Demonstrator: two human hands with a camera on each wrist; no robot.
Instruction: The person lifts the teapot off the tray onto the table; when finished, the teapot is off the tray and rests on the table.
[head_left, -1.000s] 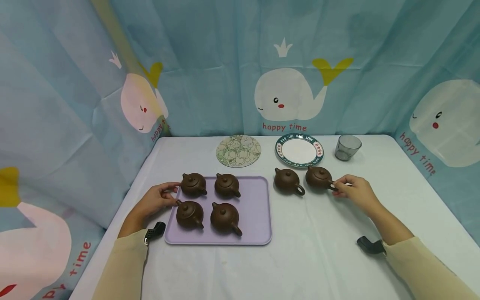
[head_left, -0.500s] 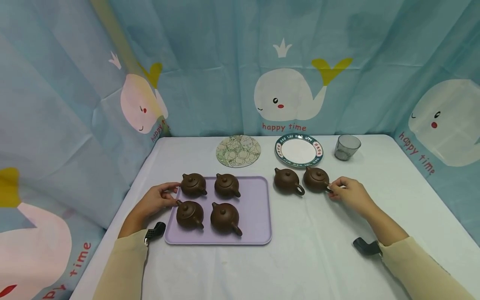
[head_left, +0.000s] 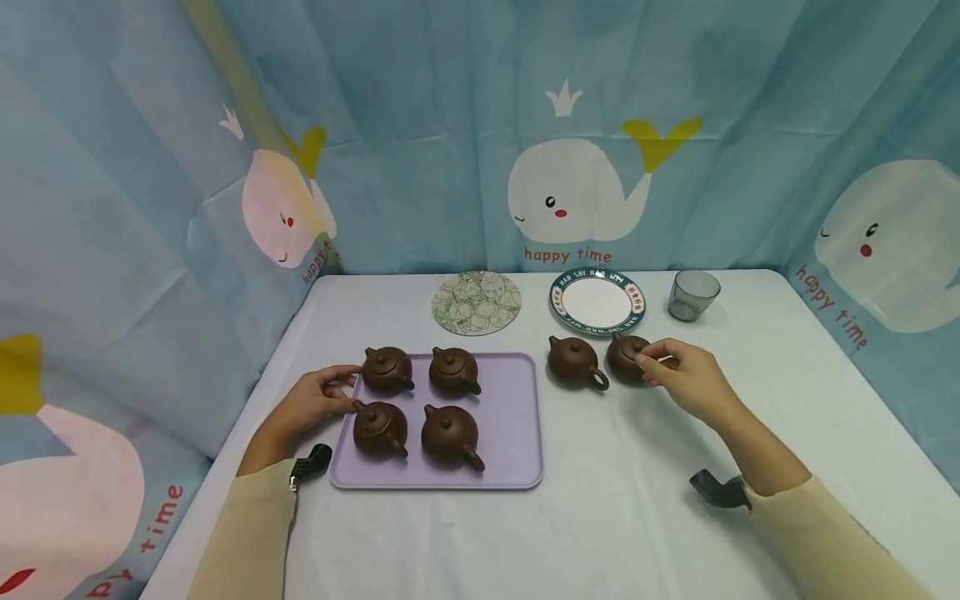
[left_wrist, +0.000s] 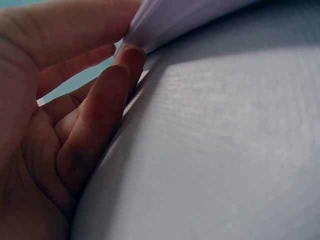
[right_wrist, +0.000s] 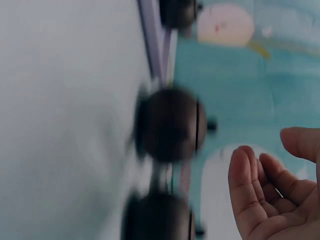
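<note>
My left hand [head_left: 318, 393] is at the left rim of a purple tray [head_left: 510, 433]; the left wrist view shows thumb and curled fingers holding the tray edge [left_wrist: 165, 22]. On the tray stand several brown teapots, among them a front-left teapot [head_left: 379, 430] and a front-right teapot [head_left: 449, 435]. Right of the tray, two more brown teapots stand side by side on the cloth, a left one [head_left: 573, 363] and a right one [head_left: 624, 360]. My right hand [head_left: 690, 377] hovers over the right one's handle side, hiding its handle. Thumb and fingers [right_wrist: 242, 185] are apart with nothing between them.
Behind the two loose teapots lies a green-rimmed plate [head_left: 598, 302]. A round patterned mat [head_left: 477, 303] is left of it, and a clear glass [head_left: 693, 295] right of it. A whale-print curtain [head_left: 420, 167] encloses the white-covered table.
My right hand slid the right teapot slightly left by its handle, let go, then rose and moved left over it. The left hand and tray stayed put.
</note>
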